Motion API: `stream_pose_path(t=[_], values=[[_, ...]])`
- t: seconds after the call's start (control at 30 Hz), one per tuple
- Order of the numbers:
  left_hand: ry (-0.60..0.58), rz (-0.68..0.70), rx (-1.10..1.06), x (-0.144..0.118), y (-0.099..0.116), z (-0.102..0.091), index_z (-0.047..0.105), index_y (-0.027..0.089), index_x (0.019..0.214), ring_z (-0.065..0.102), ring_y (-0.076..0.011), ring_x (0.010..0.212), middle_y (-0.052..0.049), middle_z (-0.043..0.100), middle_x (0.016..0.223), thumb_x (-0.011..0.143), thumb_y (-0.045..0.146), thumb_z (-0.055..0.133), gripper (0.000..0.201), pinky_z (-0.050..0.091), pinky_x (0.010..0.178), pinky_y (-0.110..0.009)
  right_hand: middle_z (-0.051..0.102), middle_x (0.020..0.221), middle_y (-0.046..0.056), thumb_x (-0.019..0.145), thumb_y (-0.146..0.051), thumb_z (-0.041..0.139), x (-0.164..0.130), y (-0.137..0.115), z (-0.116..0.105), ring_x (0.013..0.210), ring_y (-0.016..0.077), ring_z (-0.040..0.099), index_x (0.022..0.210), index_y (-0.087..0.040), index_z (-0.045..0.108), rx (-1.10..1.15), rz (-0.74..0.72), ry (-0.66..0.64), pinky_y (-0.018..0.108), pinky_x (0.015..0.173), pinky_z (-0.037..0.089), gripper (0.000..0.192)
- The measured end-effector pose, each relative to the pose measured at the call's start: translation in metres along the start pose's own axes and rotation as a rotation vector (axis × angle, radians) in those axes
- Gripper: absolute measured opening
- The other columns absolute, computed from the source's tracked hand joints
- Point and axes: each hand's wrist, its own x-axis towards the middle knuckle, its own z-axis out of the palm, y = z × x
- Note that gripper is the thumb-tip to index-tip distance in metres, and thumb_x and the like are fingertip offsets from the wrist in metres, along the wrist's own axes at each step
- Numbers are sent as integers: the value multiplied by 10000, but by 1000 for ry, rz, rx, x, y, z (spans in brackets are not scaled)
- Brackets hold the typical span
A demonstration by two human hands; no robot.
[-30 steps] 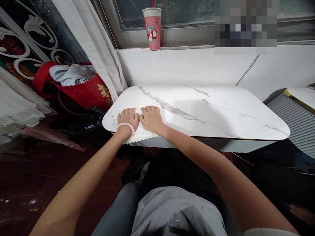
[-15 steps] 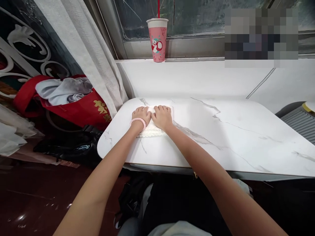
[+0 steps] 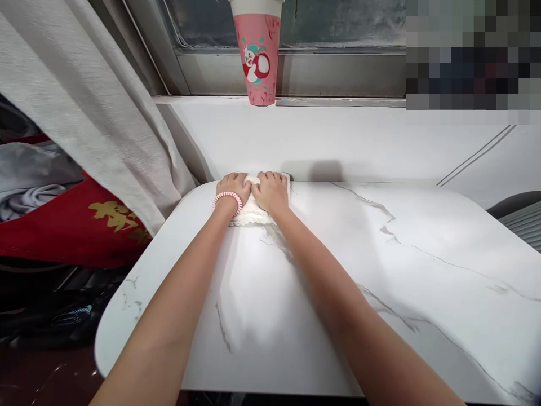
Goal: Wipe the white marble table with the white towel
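A folded white cloth (image 3: 256, 215) lies on the marble-patterned white table (image 3: 270, 293), near its far edge by the wall. Both hands press down on it side by side, thumbs almost touching. My left hand (image 3: 232, 190), with a pink-and-white coiled band (image 3: 228, 195) around the wrist, grips the cloth's left part, its fingers bent over it. On the right part, my right hand (image 3: 271, 192) grips it in the same way. Much of the cloth is hidden beneath the two palms.
A pink paper cup (image 3: 258, 62) stands on the window ledge above the hands. At the left hang a pale curtain (image 3: 97, 101) and a red bag (image 3: 80, 225) with grey fabric in it. A grey ribbed object (image 3: 524, 225) is beyond the table's right end.
Both hands have pushed the cloth forward over the table to its far edge against the wall. The view has come closer to the table and the cup.
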Motion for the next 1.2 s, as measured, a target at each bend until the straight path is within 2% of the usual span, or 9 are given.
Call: stream_pose_path(t=[0.17,0.37,0.57,0.8,0.9,1.07,1.2], values=[[-19,18,32,18,-1,5,568,202,1376,479,-311,1337,-120,568,1434,927,358,311,541,368,1130,-473,650,1208,131,1012,-288,386,13,6,0,1185,272,533,1139,-168,618,-45,2,-42,429,1060,346,290],[-27,-39,91,12,12,1,537,182,1405,464,-308,1355,-137,549,1450,938,330,281,552,350,1137,-468,616,1311,131,1022,-273,360,13,17,-5,1263,273,494,1232,-157,592,-4,-94,-119,439,1122,300,333],[-8,-94,110,-4,45,4,533,167,1404,452,-300,1366,-141,541,1458,949,291,271,539,328,1144,-473,572,1401,114,1016,-257,367,4,41,-19,1330,262,451,1298,-162,573,36,-123,-162,420,1156,265,361],[6,-27,64,-16,103,21,542,139,1386,451,-302,1357,-158,539,1455,958,277,271,526,321,1135,-487,566,1423,93,979,-225,382,-16,94,-48,1340,264,440,1351,-160,569,71,-49,-128,421,1158,255,422],[8,11,51,-22,120,25,548,128,1376,458,-301,1349,-170,551,1435,957,268,272,521,322,1131,-483,574,1417,101,965,-219,381,-26,109,-56,1335,270,444,1346,-157,578,80,-24,-109,426,1154,261,433],[-2,57,26,-38,130,24,548,149,1377,444,-283,1368,-144,543,1454,954,273,283,514,315,1150,-467,588,1405,118,958,-207,397,-45,113,-65,1310,275,471,1329,-142,591,44,-5,-65,436,1144,280,424],[-25,58,29,-57,130,19,512,152,1424,402,-276,1412,-132,504,1500,958,295,281,540,292,1176,-462,580,1413,114,971,-214,397,-63,106,-75,1328,265,457,1344,-134,580,26,7,-91,417,1154,274,423]])
